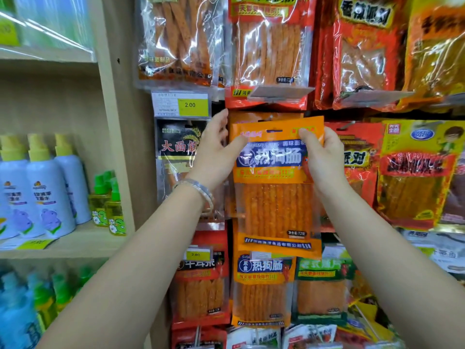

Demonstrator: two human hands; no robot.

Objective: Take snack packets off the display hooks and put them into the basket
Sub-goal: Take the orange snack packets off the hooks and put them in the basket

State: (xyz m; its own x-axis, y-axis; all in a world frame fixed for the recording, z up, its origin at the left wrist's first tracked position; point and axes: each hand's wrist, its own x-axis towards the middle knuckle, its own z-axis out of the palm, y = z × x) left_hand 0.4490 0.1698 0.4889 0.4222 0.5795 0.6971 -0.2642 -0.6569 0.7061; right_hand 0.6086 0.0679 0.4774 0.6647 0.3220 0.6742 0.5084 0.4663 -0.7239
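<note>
Forearms — orange packet before hanging packets

The orange packet is glossy plastic film, and its lower half is a clear window over rough, grainy sticks. The clear packets on the top row are crinkled, shiny plastic that catches glare. The shelf upright looks like pale, matt wood laminate. The spray bottles are smooth plastic. The price tag is paper behind a clear plastic cover.
</note>
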